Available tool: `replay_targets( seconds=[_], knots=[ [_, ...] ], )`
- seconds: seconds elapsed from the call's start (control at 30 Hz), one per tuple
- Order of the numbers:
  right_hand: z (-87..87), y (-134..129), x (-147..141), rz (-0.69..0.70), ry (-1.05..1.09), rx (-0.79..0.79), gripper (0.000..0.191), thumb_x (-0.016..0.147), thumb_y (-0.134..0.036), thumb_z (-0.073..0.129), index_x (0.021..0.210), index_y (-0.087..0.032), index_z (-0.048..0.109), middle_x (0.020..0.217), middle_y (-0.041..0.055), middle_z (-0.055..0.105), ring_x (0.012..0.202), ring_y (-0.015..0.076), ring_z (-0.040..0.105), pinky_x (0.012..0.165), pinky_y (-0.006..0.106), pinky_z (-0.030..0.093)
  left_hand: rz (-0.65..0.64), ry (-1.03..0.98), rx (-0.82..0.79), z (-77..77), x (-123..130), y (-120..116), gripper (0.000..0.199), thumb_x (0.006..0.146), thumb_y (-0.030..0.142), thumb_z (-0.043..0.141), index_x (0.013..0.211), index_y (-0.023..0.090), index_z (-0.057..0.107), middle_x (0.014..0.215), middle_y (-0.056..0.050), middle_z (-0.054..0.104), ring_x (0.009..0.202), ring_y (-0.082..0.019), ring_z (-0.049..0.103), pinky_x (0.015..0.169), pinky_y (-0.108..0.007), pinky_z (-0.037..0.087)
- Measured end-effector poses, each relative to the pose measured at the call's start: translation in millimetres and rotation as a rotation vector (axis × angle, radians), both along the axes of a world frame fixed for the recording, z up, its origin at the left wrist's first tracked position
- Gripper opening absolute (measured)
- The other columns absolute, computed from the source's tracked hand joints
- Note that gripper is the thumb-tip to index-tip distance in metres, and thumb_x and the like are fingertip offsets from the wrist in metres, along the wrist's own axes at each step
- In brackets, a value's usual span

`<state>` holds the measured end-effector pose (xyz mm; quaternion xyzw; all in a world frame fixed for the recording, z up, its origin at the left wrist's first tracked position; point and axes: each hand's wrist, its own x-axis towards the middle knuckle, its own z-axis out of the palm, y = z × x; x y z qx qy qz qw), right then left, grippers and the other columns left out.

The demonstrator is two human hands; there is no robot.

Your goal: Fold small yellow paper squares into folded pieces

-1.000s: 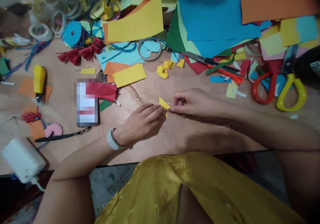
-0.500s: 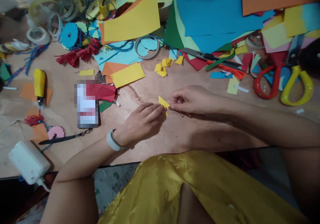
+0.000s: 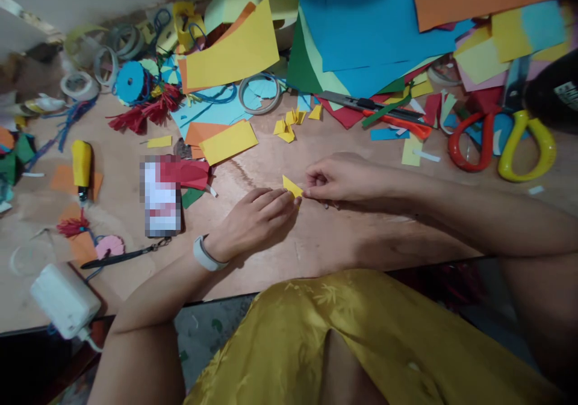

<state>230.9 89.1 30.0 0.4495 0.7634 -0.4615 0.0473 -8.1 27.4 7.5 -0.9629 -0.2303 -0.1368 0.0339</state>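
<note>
A small folded yellow paper piece (image 3: 291, 186) with a pointed top lies on the wooden table between my hands. My left hand (image 3: 264, 213), with a pale band at the wrist, presses its lower left part, fingers together and covering some of it. My right hand (image 3: 332, 179) has its fingers curled and pinches the right corner of the paper. Just beyond, several small folded yellow pieces (image 3: 285, 130) sit in a loose group.
Yellow-handled scissors (image 3: 527, 146), a grey cutter blade (image 3: 370, 105) and blue sheets (image 3: 370, 26) lie at the back and right. On the left are a phone (image 3: 162, 203), a yellow cutter (image 3: 82, 164) and a white adapter (image 3: 65, 299). Tape rolls (image 3: 78, 86) stand behind.
The view has shifted slightly, so the table items on the left appear lower and further right. Both hands keep nearly the same hold on the small yellow paper.
</note>
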Motion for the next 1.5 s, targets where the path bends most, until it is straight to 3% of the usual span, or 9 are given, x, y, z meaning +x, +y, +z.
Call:
replay_targets(
  seconds=[0.27, 0.43, 0.53, 0.63, 0.73, 0.93, 1.13, 1.3, 1.5],
  knots=[
    [-2.7, 2, 3, 0.041, 0.011, 0.029, 0.020, 0.089, -0.029, 0.062, 0.071, -0.020, 0.060, 0.060, -0.0017, 0.065, 0.055, 0.0118, 0.052, 0.057, 0.029, 0.027, -0.086, -0.006, -0.161, 4.0, -13, 7, 0.032, 0.103, 0.014, 0.051, 0.134, 0.015, 0.055, 0.131, -0.013, 0.069, 0.124, -0.025, 0.065, 0.103, -0.042, 0.056],
    [-7.7, 5, 5, 0.048, 0.054, 0.034, 0.016, 0.085, -0.025, 0.062, 0.070, -0.021, 0.059, 0.059, -0.0027, 0.064, 0.053, 0.0115, 0.052, 0.056, 0.028, 0.028, -0.090, -0.014, -0.230, -0.5, -15, 10, 0.040, 0.104, 0.017, 0.049, 0.144, 0.014, 0.049, 0.147, -0.017, 0.058, 0.141, -0.026, 0.053, 0.115, -0.046, 0.049],
    [-12.5, 4, 4, -0.108, 0.137, 0.050, 0.018, 0.087, -0.026, 0.062, 0.071, -0.020, 0.058, 0.062, -0.0014, 0.065, 0.055, 0.0121, 0.055, 0.056, 0.028, 0.031, -0.035, 0.015, -0.220, -3.2, -12, 7, 0.040, 0.104, 0.016, 0.049, 0.145, 0.013, 0.050, 0.144, -0.017, 0.060, 0.135, -0.027, 0.059, 0.109, -0.046, 0.052],
    [-15.4, 0, 3, -0.263, 0.243, 0.172, 0.018, 0.091, -0.031, 0.059, 0.077, -0.019, 0.060, 0.068, 0.0006, 0.067, 0.062, 0.0137, 0.058, 0.059, 0.028, 0.034, 0.056, -0.011, -0.173, -7.0, -5, 2, 0.039, 0.102, 0.020, 0.055, 0.140, 0.015, 0.055, 0.134, -0.016, 0.067, 0.122, -0.027, 0.066, 0.097, -0.042, 0.057],
    [-15.4, -7, 4, -0.193, 0.224, 0.287, 0.013, 0.091, -0.032, 0.061, 0.086, -0.019, 0.062, 0.078, 0.0018, 0.069, 0.068, 0.0152, 0.059, 0.061, 0.028, 0.033, 0.136, -0.039, -0.185, -10.3, 0, -3, 0.041, 0.101, 0.020, 0.055, 0.141, 0.016, 0.053, 0.130, -0.016, 0.067, 0.117, -0.027, 0.066, 0.093, -0.043, 0.058],
    [-17.3, -14, 9, 0.002, 0.070, 0.360, 0.020, 0.088, -0.035, 0.069, 0.099, -0.020, 0.063, 0.093, 0.0045, 0.071, 0.077, 0.0189, 0.060, 0.062, 0.028, 0.032, 0.131, -0.141, -0.268, -12.6, -2, -4, 0.050, 0.101, 0.015, 0.047, 0.150, 0.010, 0.039, 0.136, -0.020, 0.061, 0.122, -0.028, 0.060, 0.099, -0.046, 0.054],
    [-17.6, -11, 13, 0.089, 0.069, 0.383, 0.013, 0.093, -0.034, 0.065, 0.096, -0.021, 0.063, 0.097, 0.0057, 0.070, 0.084, 0.0209, 0.062, 0.066, 0.030, 0.037, 0.179, -0.096, -0.196, -14.1, -5, -4, 0.047, 0.100, 0.018, 0.051, 0.146, 0.012, 0.045, 0.130, -0.019, 0.065, 0.116, -0.029, 0.064, 0.092, -0.046, 0.056],
    [-19.3, -7, 14, 0.054, 0.061, 0.460, 0.012, 0.098, -0.032, 0.059, 0.096, -0.021, 0.064, 0.100, 0.0071, 0.070, 0.090, 0.0226, 0.062, 0.069, 0.032, 0.040, 0.137, -0.151, -0.185, -12.6, -5, -7, 0.042, 0.098, 0.016, 0.054, 0.139, 0.015, 0.049, 0.119, -0.015, 0.070, 0.106, -0.026, 0.068, 0.088, -0.043, 0.059],
    [-31.5, -3, 11, -0.040, 0.138, 0.557, 0.016, 0.101, -0.030, 0.054, 0.102, -0.019, 0.065, 0.106, 0.0101, 0.069, 0.101, 0.0252, 0.062, 0.079, 0.035, 0.045, 0.155, -0.230, -0.226, -8.7, 4, -14, 0.051, 0.097, 0.016, 0.057, 0.145, 0.014, 0.041, 0.115, -0.014, 0.071, 0.102, -0.022, 0.069, 0.088, -0.038, 0.059]
  ],
)
